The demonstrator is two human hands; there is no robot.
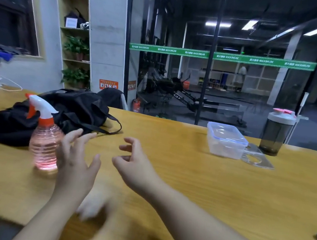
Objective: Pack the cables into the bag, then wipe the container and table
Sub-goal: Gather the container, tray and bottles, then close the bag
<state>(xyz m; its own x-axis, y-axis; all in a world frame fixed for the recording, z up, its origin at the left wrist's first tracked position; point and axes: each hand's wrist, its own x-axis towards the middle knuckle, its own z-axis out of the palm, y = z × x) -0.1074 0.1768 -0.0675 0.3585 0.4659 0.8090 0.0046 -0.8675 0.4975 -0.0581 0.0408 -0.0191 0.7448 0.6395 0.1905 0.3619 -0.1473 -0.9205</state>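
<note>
Yellow wooden tabletop (185, 183) before a dark glass wall: my left hand (77, 159), fingers spread and holding nothing, hovers just beside the pink spray bottle (44, 141), while my right hand (132, 162) hangs loosely curled and empty. No cables lie loose in view and the black bag (64, 114) sits behind the bottle, so I judge packing done and wiping about to begin. Next, I must grip the bottle and carry it to the lidded clear container (226, 141), well apart at the far right; a pale blur near my wrists may be a cloth, though I cannot tell.
</note>
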